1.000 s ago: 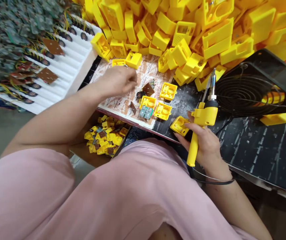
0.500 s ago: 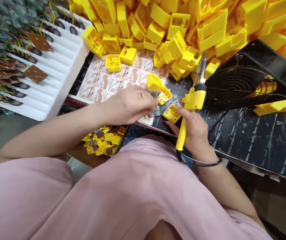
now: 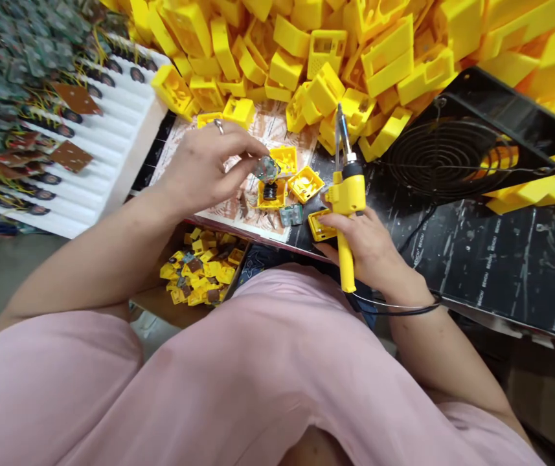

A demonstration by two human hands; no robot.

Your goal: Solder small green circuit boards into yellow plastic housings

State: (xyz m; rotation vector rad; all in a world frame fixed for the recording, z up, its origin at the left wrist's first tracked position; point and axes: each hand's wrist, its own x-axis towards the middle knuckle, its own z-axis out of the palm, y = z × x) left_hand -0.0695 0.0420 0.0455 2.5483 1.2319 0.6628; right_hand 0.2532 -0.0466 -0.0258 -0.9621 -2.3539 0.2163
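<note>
My left hand [image 3: 204, 162] pinches a small circuit board [image 3: 266, 168] between thumb and fingertips. Right under the board, a yellow plastic case [image 3: 261, 199] holds a dark round part [image 3: 270, 190]. My right hand [image 3: 373, 249] is wrapped round a yellow soldering gun [image 3: 346, 194], its metal tip pointing away from me. The thumb and a finger of that hand also rest at another yellow case half [image 3: 314, 226] by the table edge. Between the hands lie an open yellow case half [image 3: 306, 184] and a loose circuit board [image 3: 291, 215].
Yellow cases [image 3: 287, 68] are heaped along the back. A black fan [image 3: 432, 162] stands at right on the dark table [image 3: 491, 259]. On the left, a white foam tray [image 3: 131, 129] carries wired boards and round black parts. A box of yellow pieces [image 3: 199, 272] sits below the edge.
My left hand has drawn back leftward, and the board in its fingers now shows above the case with the round part. My right hand keeps hold of the soldering gun; the view has shifted slightly.
</note>
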